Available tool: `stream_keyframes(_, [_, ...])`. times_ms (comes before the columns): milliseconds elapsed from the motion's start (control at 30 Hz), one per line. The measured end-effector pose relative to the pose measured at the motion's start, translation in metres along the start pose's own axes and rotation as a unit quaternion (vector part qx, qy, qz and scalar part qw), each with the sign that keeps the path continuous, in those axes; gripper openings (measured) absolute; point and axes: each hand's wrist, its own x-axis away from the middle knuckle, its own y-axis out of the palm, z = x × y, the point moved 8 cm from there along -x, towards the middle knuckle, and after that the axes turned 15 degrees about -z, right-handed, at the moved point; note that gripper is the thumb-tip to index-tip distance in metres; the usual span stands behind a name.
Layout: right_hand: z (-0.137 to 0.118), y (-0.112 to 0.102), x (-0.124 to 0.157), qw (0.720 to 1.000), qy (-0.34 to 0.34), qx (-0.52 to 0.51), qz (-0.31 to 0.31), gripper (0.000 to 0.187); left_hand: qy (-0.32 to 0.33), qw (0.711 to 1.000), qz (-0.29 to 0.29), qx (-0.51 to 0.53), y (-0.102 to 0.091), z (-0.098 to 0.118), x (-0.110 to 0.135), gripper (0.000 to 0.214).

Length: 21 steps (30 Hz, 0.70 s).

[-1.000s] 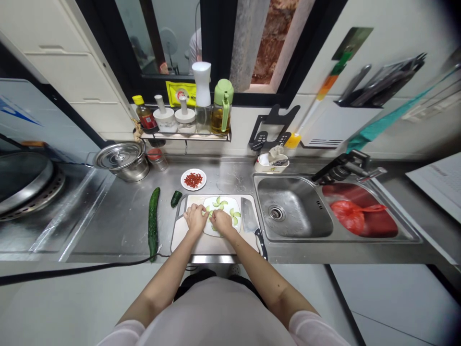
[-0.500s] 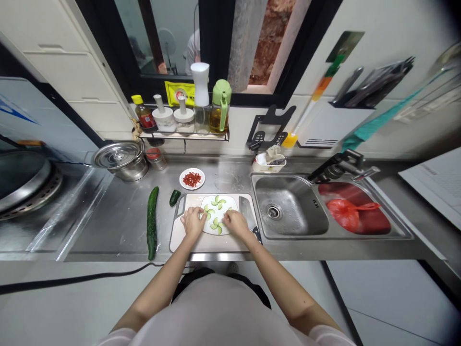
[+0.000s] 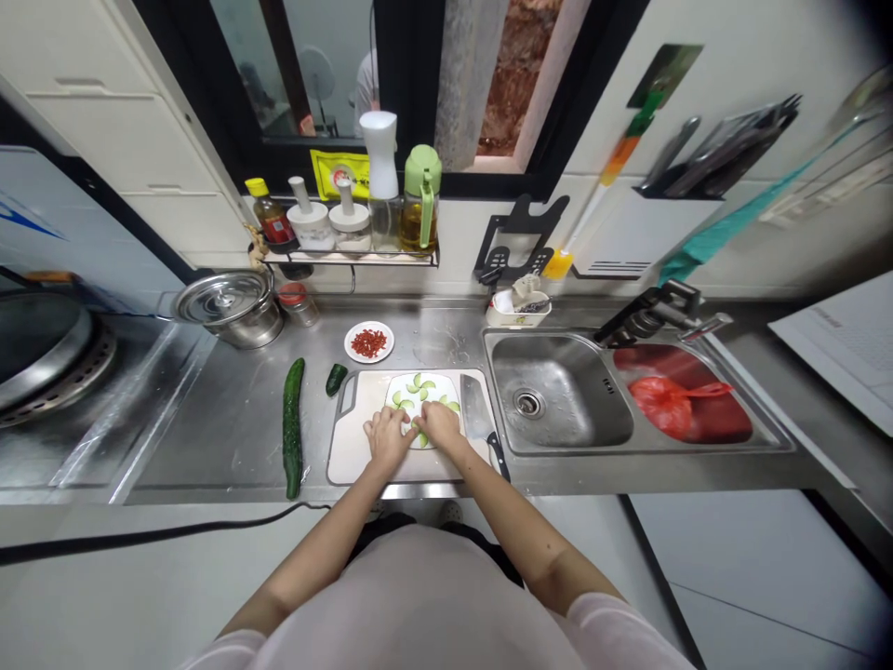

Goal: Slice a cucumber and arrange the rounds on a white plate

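Left hand (image 3: 387,437) and right hand (image 3: 438,426) have drawn together over the near part of the white plate (image 3: 445,383); half a second ago they were apart, at its left and right sides. Now their fingertips nearly meet, or touch; from where I stand I can't tell which. The left has its outer fingers loosely bent and a little spread, thumb and forefinger close to each other. The right is more curled, its fingertips bunched downward. Whether either one has hold of a slice, I can't see.

On the plate, pale green slices (image 3: 420,383) lie in fan-like clusters, one at the far side, others left and right, and some at the near side just beside the fingers. Beneath the plate is the cutting board (image 3: 353,456), with a knife (image 3: 478,409) lying along its right side, black handle toward the near edge. Left of the board lie a long cucumber (image 3: 293,428) and a short dark green stub (image 3: 336,379). Beyond the board, a small dish (image 3: 349,342) holds chopped red pieces (image 3: 369,343)
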Motion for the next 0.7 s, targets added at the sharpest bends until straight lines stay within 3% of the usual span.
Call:
stream_keyframes(467, [0.0076,-0.0019,-0.0028,1.000,0.025,0.002,-0.019,0.025,0.002,1.000,-0.012,0.006,-0.0011,-0.0017,-0.0013,0.023])
stream_keyframes(700, [0.0082,-0.0081,0.0035,1.000,0.010,-0.012,0.001,0.023,0.009,1.000,-0.010,0.008,-0.0046,0.0009,0.0027,0.021])
